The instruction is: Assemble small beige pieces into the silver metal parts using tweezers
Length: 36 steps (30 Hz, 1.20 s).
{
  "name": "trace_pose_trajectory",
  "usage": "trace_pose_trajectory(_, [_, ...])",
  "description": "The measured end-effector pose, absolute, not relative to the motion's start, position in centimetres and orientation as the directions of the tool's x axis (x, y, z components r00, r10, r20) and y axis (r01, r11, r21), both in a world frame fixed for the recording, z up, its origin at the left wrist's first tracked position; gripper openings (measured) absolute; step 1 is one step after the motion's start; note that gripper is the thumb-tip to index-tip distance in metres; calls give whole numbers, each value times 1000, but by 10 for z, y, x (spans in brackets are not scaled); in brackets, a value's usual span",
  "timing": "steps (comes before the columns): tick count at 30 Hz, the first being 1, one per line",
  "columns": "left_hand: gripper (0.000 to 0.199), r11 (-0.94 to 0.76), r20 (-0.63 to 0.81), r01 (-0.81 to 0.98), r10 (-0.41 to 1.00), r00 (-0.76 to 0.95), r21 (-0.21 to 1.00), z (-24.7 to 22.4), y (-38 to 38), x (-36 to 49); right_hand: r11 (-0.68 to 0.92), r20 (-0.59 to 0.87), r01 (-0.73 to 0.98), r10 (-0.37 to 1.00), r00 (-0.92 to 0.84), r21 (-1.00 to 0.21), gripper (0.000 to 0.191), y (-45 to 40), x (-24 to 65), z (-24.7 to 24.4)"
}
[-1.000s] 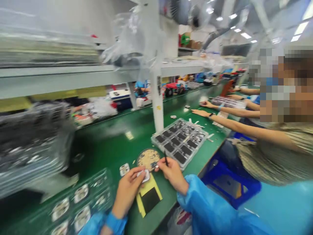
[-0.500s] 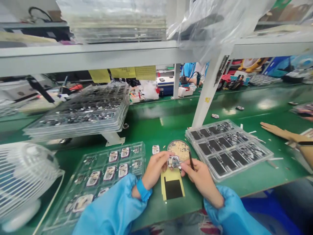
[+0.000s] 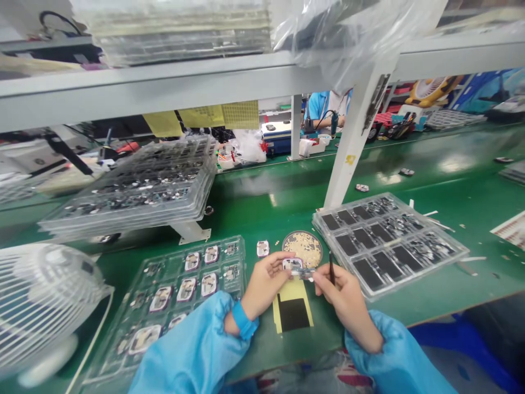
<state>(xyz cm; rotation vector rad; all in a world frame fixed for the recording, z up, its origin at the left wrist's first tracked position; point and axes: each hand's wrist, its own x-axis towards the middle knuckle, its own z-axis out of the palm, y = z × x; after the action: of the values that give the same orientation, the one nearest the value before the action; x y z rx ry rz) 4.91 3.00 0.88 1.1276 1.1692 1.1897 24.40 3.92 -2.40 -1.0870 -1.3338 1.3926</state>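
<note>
My left hand (image 3: pixel 264 282) pinches a small case with a pale inside and a purplish rim (image 3: pixel 292 265). Between thumb and fingers, my right hand (image 3: pixel 338 293) grips a small grey circuit part (image 3: pixel 307 273) that overlaps the right side of the case; dark tweezers (image 3: pixel 332 268) stick up from the same hand. Just behind the hands lies a round dish of tiny tan pieces (image 3: pixel 303 246). Below them is a yellow sheet with a black square (image 3: pixel 293 313). Another small case (image 3: pixel 262 248) rests left of the dish.
A clear tray of cases (image 3: pixel 139 268) lies at left beside a white fan (image 3: pixel 49 306). Stacked trays (image 3: pixel 139 191) stand behind it. At right is a tray of black screens (image 3: pixel 385 241). A shelf post (image 3: pixel 348 148) rises behind. A person (image 3: pixel 324 106) sits across the bench.
The circuit part has moved right, from over the case to its side, with my right hand. The other person's arm at the right edge has left view.
</note>
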Motion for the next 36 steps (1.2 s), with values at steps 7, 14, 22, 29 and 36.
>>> trace_pose_trajectory(7, [52, 76, -67, -89, 993, 100, 993, 4, 25, 51, 4, 1, 11, 976, -218, -1000, 37, 38, 242, -20])
trace_pose_trajectory(14, [55, 1, -18, 188, 996, 85, 982, 14, 17, 56, -49, -63, 65, 968, -242, -997, 38, 43, 236, -18])
trace_pose_trajectory(22, [37, -82, 69, 221, 995, 66, 972, 13, 16, 59, -77, -82, 29, 966, -244, -997, 36, 43, 237, -22])
trace_pose_trajectory(29, [38, -210, 184, 389, 978, 102, 897, 13, 13, 54, -69, -70, 10, 963, -260, -998, 38, 45, 237, -29])
trace_pose_trajectory(36, [37, -36, 32, 129, 999, 31, 991, 10, 15, 59, 64, 60, 14, 984, -170, -998, 29, 42, 233, -24])
